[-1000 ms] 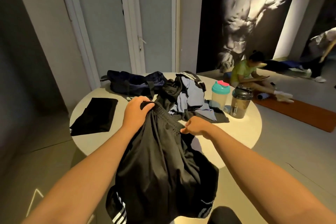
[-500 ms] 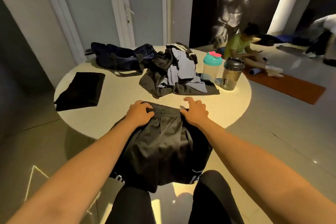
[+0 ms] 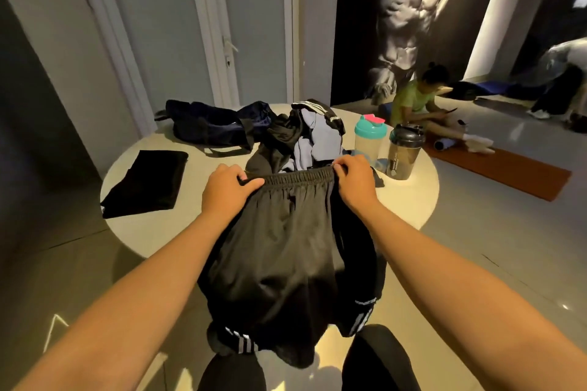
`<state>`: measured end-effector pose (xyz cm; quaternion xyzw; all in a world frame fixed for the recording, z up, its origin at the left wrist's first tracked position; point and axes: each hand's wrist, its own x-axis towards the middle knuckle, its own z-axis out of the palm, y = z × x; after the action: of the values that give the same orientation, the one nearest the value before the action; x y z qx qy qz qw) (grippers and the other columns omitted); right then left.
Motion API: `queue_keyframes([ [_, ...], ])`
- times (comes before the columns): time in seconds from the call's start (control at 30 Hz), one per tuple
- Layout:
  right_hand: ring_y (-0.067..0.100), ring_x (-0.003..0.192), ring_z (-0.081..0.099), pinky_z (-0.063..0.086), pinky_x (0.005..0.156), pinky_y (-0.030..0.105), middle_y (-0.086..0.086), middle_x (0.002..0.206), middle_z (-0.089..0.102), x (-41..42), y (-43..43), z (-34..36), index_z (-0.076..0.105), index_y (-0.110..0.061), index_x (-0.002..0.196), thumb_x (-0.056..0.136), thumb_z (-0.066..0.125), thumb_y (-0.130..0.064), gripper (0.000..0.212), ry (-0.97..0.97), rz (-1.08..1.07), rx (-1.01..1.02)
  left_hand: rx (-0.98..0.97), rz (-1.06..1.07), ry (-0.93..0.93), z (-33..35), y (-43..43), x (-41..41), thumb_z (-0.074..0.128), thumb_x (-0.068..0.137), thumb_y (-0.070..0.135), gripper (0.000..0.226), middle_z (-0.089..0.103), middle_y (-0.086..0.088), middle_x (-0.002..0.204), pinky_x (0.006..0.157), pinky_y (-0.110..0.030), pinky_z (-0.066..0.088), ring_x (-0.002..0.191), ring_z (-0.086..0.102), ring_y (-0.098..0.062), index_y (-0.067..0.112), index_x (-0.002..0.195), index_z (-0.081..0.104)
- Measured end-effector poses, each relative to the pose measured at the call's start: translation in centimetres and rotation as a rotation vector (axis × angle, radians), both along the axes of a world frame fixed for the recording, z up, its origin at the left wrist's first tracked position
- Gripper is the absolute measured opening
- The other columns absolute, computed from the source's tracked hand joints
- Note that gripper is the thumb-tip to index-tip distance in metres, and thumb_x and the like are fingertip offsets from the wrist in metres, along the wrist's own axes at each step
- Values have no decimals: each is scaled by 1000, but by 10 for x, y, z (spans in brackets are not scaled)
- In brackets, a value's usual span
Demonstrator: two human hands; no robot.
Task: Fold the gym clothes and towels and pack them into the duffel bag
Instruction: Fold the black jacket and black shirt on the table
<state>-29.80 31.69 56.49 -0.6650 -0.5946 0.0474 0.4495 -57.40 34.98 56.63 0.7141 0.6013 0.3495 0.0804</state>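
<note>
Holding the shorts (image 3: 286, 247) up by the elastic waistband (image 3: 298, 176) — pinched at one end in the left grip (image 3: 227, 189), thumb laid over the band, and clenched at the other end in the right grip (image 3: 352, 182), fingers curled over the top. Stretched taut between the two, above the near part of the round tabletop (image 3: 413, 200), with the white-striped legs hanging past the near edge toward the knees. Just beyond the waistband, a loose pile of clothes (image 3: 305, 136), black and pale blue. Farther back and to the left, the dark blue duffel bag (image 3: 206, 124), slumped, a strap trailing on the surface. Near the left edge, a folded black garment (image 3: 149, 182) lying flat, apart from the bag. Right of the pile, two shakers upright side by side — one teal-lidded (image 3: 370, 140), one dark (image 3: 403, 154). On the floor behind, someone seated by an orange mat (image 3: 508, 168).
</note>
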Motion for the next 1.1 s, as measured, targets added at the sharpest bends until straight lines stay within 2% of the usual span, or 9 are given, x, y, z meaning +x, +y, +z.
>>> queue_keyframes([
  [0.13, 33, 100, 49, 46, 87, 43, 18, 118, 44, -6, 6, 2, 54, -10, 104, 99, 46, -7, 9, -53, -12, -172, -4, 42, -35, 5, 1, 0, 71, 84, 56, 49, 44, -6, 104, 83, -37, 42, 99, 42, -25, 13, 87, 49],
  [0.27, 28, 81, 41, 29, 67, 35, 18, 92, 46, -8, -4, -15, 42, -10, 91, 89, 39, 10, 20, -30, 53, -274, -143, 8, 33, -9, 1, -4, 69, 84, 39, 35, 34, -5, 112, 91, -33, 32, 114, 35, -30, 15, 100, 48],
  [0.33, 28, 80, 47, 29, 68, 33, 18, 89, 55, -7, -10, -26, 51, -6, 89, 92, 44, 8, 15, 46, 58, -272, -210, -18, 96, -21, -1, -7, 65, 87, 33, 26, 36, -9, 120, 96, -35, 33, 120, 32, -32, 19, 104, 50],
  [0.4, 31, 97, 57, 39, 78, 30, 19, 108, 63, -7, -15, -39, 63, -3, 108, 98, 54, -3, 14, 116, 66, -257, -220, -18, 147, -34, -3, -8, 61, 91, 26, 20, 39, -12, 126, 100, -40, 35, 123, 34, -35, 20, 108, 54],
  [0.5, 34, 122, 53, 40, 99, 34, 20, 133, 56, -9, -28, -52, 55, -12, 135, 95, 65, -14, 42, 131, 166, -324, -200, 50, 219, -49, -9, -7, 59, 96, 31, 16, 42, -12, 134, 104, -47, 35, 125, 36, -37, 27, 112, 57],
  [0.67, 38, 128, 46, 36, 107, 41, 21, 143, 44, -18, -42, -75, 42, -19, 147, 95, 67, -25, 58, 42, 236, -409, -142, 27, 357, -73, -27, 15, 55, 98, 43, 34, 22, -8, 160, 117, -51, 6, 144, 16, -35, 31, 130, 54],
  [0.8, 39, 126, 47, 36, 105, 43, 18, 138, 51, -28, -43, -75, 44, -19, 145, 97, 61, -16, 51, -72, 158, -367, -286, -99, 410, -72, -36, 33, 42, 101, 46, 46, 46, -6, 150, 115, -53, 18, 139, 32, -35, 30, 143, 48],
  [0.97, 38, 107, 55, 39, 83, 33, 18, 122, 53, -16, -46, -70, 61, -8, 122, 93, 52, -1, 31, -27, 13, -238, -198, -47, 351, -69, -35, 10, 43, 101, 35, 38, 49, -8, 136, 108, -43, 31, 127, 39, -31, 26, 133, 59],
  [1.1, 41, 108, 54, 40, 91, 33, 20, 128, 46, -14, -48, -71, 60, -3, 124, 95, 53, -4, 30, -57, -37, -291, -251, 25, 235, -74, -32, -8, 52, 98, 38, 31, 40, -12, 137, 107, -45, 37, 131, 32, -32, 19, 122, 61],
])
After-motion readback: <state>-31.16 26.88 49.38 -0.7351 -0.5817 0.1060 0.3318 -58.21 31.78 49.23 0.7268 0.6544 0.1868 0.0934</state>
